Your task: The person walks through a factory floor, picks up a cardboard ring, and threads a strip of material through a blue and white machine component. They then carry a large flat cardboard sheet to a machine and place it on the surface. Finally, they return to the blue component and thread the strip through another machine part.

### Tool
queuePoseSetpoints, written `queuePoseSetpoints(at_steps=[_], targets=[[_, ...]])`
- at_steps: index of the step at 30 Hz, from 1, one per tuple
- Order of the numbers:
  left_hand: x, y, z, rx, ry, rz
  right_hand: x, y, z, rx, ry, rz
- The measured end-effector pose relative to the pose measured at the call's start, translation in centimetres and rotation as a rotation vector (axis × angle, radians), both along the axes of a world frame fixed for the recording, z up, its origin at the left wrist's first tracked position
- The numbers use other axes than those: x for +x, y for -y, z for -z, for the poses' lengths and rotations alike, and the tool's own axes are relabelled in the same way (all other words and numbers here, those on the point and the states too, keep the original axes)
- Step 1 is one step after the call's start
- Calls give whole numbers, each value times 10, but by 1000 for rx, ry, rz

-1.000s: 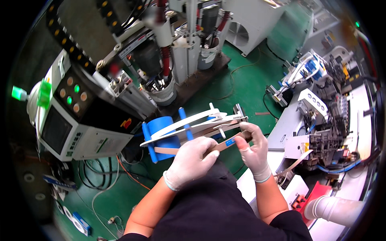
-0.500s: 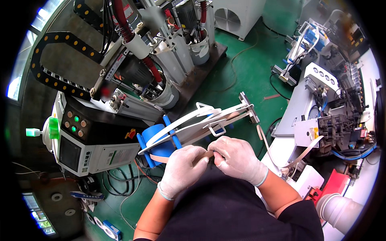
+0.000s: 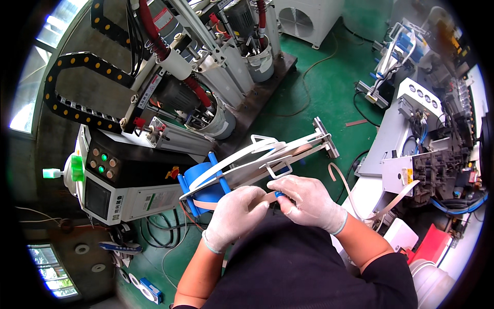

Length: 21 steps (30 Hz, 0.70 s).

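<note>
Both my hands wear white gloves and meet in front of my dark shirt. My left hand (image 3: 236, 215) is closed on a tan flat strip (image 3: 271, 196), which runs back to a reel with a blue core (image 3: 205, 184) just beyond it. Close by, my right hand (image 3: 313, 205) is closed at the strip's end. A small blue piece (image 3: 279, 194) shows between its thumb and fingers; its kind cannot be made out. Beside my right hand hangs another tan strip (image 3: 389, 204), one end curling up loose, the other leading into a machine (image 3: 437, 172).
The white reel frame (image 3: 303, 149) stands right in front of my hands. At left is a control cabinet (image 3: 128, 185) with lit green buttons. Hoses and buckets (image 3: 218, 121) belong to the machinery behind. Cables (image 3: 163, 229) lie on the green floor (image 3: 329, 92).
The blue piece now shows at my right fingertips, where it was not visible before. My right fingers have shifted slightly on the strip's end. The whole view has moved a little.
</note>
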<state>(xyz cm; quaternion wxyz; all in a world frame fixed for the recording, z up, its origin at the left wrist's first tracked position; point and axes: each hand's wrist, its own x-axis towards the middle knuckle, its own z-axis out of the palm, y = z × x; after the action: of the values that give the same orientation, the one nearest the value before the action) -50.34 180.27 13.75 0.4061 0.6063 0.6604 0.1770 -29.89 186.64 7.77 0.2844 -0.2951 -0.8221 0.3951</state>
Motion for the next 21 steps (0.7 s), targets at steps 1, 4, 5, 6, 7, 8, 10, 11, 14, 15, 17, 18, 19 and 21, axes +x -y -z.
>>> queuePoseSetpoints(at_steps=[1, 4, 5, 6, 7, 8, 10, 11, 14, 15, 17, 18, 19, 21], targets=[[1, -2, 1, 15, -7, 3, 1, -1, -1, 14, 26, -8], [5, -5, 5, 49, -38, 15, 1, -4, -2, 19, 156, -34], [5, -5, 6, 46, -34, 18, 1, -6, -2, 9, 181, -51], [4, -6, 7, 42, -30, 20, 1, -7, -2, -2, 206, -69], [4, -6, 7, 38, -27, 23, 1, -8, -1, 4, 224, -80], [3, -7, 7, 30, -25, 29, 0, -9, 0, 10, 242, -92], [3, -9, 6, 18, -23, 41, -2, -10, 2, 46, 273, -107], [2, -10, 7, 34, -68, 75, -3, -10, 3, 77, 286, -111], [-2, -10, 13, 53, -168, 168, -4, -8, 9, 64, 289, -129], [-1, -10, 13, 42, -179, 192, -3, -7, 12, 43, 283, -135], [-5, -14, 15, 51, -140, 205, -5, -5, 17, 91, 120, 30], [-7, -15, 17, 56, -115, 158, -6, -4, 18, 115, 39, 114], [-8, -14, 21, 64, -90, 113, -8, -5, 13, 176, -14, 212], [-13, -13, 25, 59, -90, 65, -7, -4, 8, 319, -45, 289]])
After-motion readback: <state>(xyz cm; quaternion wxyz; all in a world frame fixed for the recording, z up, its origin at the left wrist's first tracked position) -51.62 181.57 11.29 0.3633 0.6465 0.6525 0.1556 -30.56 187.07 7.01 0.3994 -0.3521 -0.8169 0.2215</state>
